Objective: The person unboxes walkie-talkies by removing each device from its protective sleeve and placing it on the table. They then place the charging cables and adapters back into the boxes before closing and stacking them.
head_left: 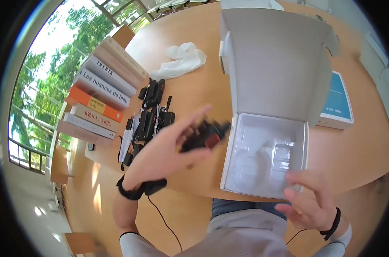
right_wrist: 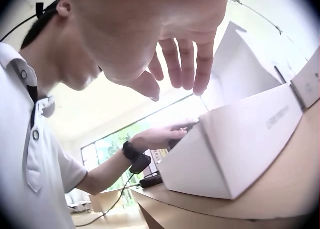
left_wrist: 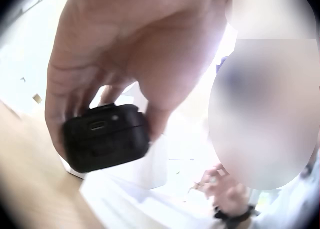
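Observation:
My left hand [head_left: 160, 154] holds a small black device [head_left: 203, 138] between fingers and thumb, just left of the box. Seen in the left wrist view, the device [left_wrist: 106, 144] has rounded corners and a small port in its end; a red patch shows on it from the head view. The white cardboard box [right_wrist: 255, 134] stands with its lid [head_left: 280, 64] up. Inside lies a clear moulded plastic tray [head_left: 250, 173] with shaped hollows. My right hand [head_left: 312, 203] hovers by the box's front right corner, fingers loosely bent, nothing in them.
Several black devices [head_left: 147, 124] with cables lie on the table to the left. Beyond them is a crumpled white plastic bag [head_left: 183, 60]. A stack of books [head_left: 102, 88] rises at the far left. A blue and white box [head_left: 338, 105] sits right of the raised lid.

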Demonstrator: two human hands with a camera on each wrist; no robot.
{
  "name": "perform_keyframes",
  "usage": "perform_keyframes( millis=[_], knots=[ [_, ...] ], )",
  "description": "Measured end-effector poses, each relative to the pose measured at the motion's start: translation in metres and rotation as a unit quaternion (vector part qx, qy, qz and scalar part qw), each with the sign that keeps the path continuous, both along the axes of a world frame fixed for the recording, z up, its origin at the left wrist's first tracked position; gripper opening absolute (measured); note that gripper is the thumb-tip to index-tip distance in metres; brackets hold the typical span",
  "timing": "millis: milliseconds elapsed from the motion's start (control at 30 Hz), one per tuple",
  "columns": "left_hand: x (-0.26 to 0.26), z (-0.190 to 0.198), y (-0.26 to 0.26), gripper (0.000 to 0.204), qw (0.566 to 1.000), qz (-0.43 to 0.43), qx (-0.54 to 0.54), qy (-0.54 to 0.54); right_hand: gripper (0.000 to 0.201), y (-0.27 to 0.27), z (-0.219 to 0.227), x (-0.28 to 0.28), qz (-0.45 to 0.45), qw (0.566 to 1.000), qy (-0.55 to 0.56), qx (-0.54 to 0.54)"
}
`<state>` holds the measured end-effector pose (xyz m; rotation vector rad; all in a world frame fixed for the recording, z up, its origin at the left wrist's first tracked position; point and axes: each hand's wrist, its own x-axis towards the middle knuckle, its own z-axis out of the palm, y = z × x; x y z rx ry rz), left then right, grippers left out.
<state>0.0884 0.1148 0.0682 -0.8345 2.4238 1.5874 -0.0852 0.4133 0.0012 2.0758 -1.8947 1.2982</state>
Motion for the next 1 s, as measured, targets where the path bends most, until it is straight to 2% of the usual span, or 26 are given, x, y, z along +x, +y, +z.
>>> perform_keyframes(
  millis=[67, 133, 167, 200, 267, 300, 333, 367, 400, 433, 467, 533, 567, 600, 700, 800, 933, 1000],
  knots=[
    [0.002, 0.004, 0.019, 0.099, 0.982, -0.144, 0.1, 0.064, 0.054, -0.033, 0.013, 0.009, 0.017, 0.998, -0.058, -0.026],
    [-0.011, 0.008, 0.041, 0.098, 0.961, -0.221, 0.167, 0.008, 0.057, -0.044, 0.017, 0.009, 0.063, 0.994, -0.089, -0.013],
    [-0.017, 0.012, 0.048, 0.097, 0.96, -0.223, 0.164, -0.05, 0.058, -0.046, 0.017, 0.008, 0.094, 0.991, -0.094, 0.015],
    [-0.019, 0.011, 0.045, 0.094, 0.959, -0.204, 0.195, -0.039, 0.059, -0.048, 0.016, 0.007, 0.123, 0.986, -0.101, 0.045],
    [-0.023, 0.004, 0.032, 0.089, 0.952, -0.17, 0.256, -0.017, 0.058, -0.038, 0.012, -0.001, 0.114, 0.974, -0.183, 0.072],
    [-0.027, 0.015, 0.006, 0.071, 0.967, -0.21, 0.139, 0.026, 0.059, -0.028, 0.014, -0.007, 0.107, 0.963, -0.228, 0.098],
    [-0.034, 0.021, -0.02, 0.045, 0.978, -0.186, -0.013, 0.089, 0.06, -0.019, 0.013, -0.014, 0.1, 0.949, -0.271, 0.124],
    [-0.047, 0.027, -0.048, 0.03, 0.991, -0.025, -0.131, 0.028, 0.056, -0.011, 0.007, -0.021, 0.081, 0.946, -0.283, 0.134],
    [-0.066, 0.015, -0.094, 0.02, 0.947, 0.029, -0.296, 0.122, 0.054, -0.005, 0.004, -0.024, 0.063, 0.95, -0.273, 0.136],
    [-0.086, 0.0, -0.15, 0.024, 0.872, 0.057, -0.438, 0.211, 0.053, 0.001, 0.002, -0.025, 0.047, 0.953, -0.263, 0.14],
    [-0.104, -0.011, -0.198, 0.029, 0.81, 0.041, -0.543, 0.22, 0.051, 0.005, 0.003, -0.026, 0.032, 0.957, -0.251, 0.145],
    [-0.14, -0.046, -0.276, 0.03, 0.782, 0.008, -0.601, 0.167, 0.049, 0.011, 0.007, -0.021, 0.024, 0.951, -0.265, 0.158],
    [-0.147, -0.074, -0.299, 0.027, 0.775, -0.005, -0.607, 0.174, 0.049, 0.016, 0.009, -0.018, 0.016, 0.949, -0.271, 0.161],
    [-0.17, -0.082, -0.306, 0.025, 0.765, -0.024, -0.614, 0.19, 0.049, 0.025, 0.007, -0.013, 0.016, 0.937, -0.31, 0.162],
    [-0.184, -0.066, -0.288, 0.022, 0.837, 0.074, -0.541, 0.016, 0.049, 0.036, 0.002, -0.014, -0.003, 0.934, -0.322, 0.154],
    [-0.168, -0.07, -0.326, 0.023, 0.792, 0.081, -0.593, 0.12, 0.05, 0.037, -0.001, -0.015, -0.026, 0.928, -0.343, 0.143],
    [-0.128, -0.015, -0.268, 0.023, 0.776, 0.104, -0.605, 0.147, 0.051, 0.022, 0.003, -0.02, -0.004, 0.93, -0.345, 0.127],
    [-0.098, 0.003, -0.223, 0.023, 0.815, 0.119, -0.541, 0.17, 0.052, 0.009, 0.008, -0.021, 0.024, 0.931, -0.341, 0.129]
  ],
)
